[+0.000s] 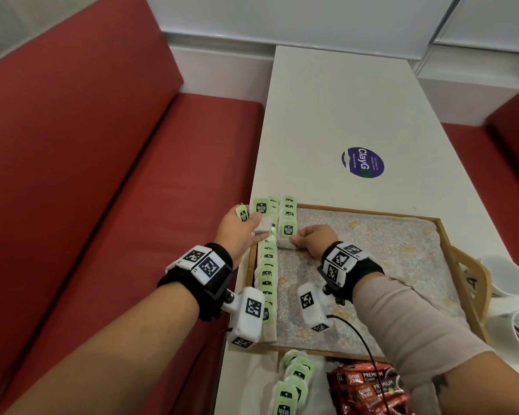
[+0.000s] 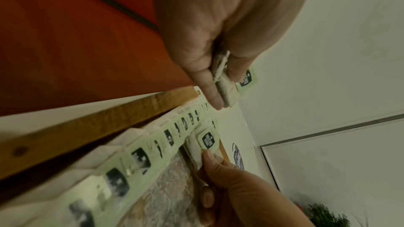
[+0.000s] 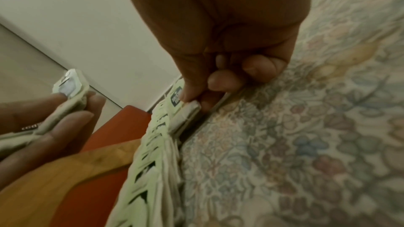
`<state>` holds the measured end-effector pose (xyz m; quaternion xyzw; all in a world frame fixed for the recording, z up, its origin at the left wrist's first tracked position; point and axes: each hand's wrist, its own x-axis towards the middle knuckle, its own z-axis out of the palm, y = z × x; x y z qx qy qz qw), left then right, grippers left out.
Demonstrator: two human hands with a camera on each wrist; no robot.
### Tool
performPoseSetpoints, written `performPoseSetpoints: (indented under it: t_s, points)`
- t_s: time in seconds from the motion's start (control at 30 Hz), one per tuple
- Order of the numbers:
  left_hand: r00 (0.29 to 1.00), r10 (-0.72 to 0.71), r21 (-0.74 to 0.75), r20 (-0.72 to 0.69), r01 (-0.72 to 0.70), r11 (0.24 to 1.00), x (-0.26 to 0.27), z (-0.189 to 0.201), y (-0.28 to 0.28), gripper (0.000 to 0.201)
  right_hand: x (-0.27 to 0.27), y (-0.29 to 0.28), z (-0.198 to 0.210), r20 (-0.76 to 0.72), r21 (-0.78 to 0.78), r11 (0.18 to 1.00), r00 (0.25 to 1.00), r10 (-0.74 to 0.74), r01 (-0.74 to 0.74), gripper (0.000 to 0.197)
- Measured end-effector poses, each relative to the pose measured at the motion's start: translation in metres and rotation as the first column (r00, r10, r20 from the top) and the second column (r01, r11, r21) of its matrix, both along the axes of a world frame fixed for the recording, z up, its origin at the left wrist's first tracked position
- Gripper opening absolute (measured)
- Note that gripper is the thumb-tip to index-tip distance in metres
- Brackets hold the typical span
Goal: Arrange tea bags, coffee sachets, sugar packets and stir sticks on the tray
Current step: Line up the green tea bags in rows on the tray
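Observation:
A wooden tray [image 1: 372, 211] with a floral liner [image 3: 284, 144] lies on the white table. A row of green-tagged tea bags [image 1: 267, 274] runs along its left rim [image 2: 109, 120], and a short second row starts at the far end. My right hand [image 1: 300, 238] pinches the nearest tea bag [image 1: 288, 230] of that second row, flat on the liner. My left hand [image 1: 252, 223] hovers over the tray's far left corner and grips a small stack of tea bags [image 1: 261, 207] between thumb and fingers [image 2: 214, 92]. Red coffee sachets [image 1: 369, 384] lie in front of the tray.
A loose pile of tea bags [image 1: 294, 381] sits on the table beside the sachets. Two white mugs [image 1: 504, 277] stand right of the tray. A round purple sticker [image 1: 362, 162] marks the table beyond it. A red bench [image 1: 102, 175] runs along the left.

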<state>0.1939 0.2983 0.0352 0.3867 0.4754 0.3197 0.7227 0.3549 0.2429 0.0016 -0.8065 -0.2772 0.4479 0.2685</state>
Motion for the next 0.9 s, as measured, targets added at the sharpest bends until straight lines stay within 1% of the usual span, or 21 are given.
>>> performPoseSetpoints:
  t_s: [0.13, 0.3, 0.57, 0.7, 0.8, 0.9]
  points:
    - [1.000, 0.009, -0.002, -0.007, -0.009, 1.000, 0.001, 0.000, 0.000, 0.029, -0.001, 0.006, -0.001, 0.014, -0.032, 0.999, 1.000, -0.003, 0.004, 0.009]
    - [1.000, -0.003, 0.003, -0.021, 0.003, 1.000, 0.001, -0.001, 0.001, 0.028, 0.000, 0.011, -0.004, 0.063, -0.057, 0.998, 0.998, 0.016, -0.013, 0.023]
    - [1.000, -0.005, 0.000, -0.018, 0.005, 1.000, 0.001, 0.000, 0.003, 0.026, 0.000, 0.012, -0.001, 0.154, -0.058, 0.998, 0.987, 0.049, -0.041, 0.025]
    - [1.000, -0.004, 0.001, -0.014, 0.004, 1.000, 0.001, -0.001, 0.003, 0.024, -0.002, 0.010, 0.003, 0.202, 0.024, 1.000, 0.979, 0.002, -0.007, 0.030]
    - [1.000, -0.005, -0.001, -0.007, 0.005, 1.000, 0.001, -0.001, 0.003, 0.018, -0.006, 0.008, 0.007, 0.227, 0.102, 0.993, 0.973, 0.033, -0.057, 0.033]
    - [1.000, 0.004, -0.023, -0.008, -0.005, 1.000, 0.002, -0.001, 0.004, 0.009, -0.013, 0.010, 0.009, 0.245, 0.205, 0.974, 0.969, 0.041, -0.093, 0.029]
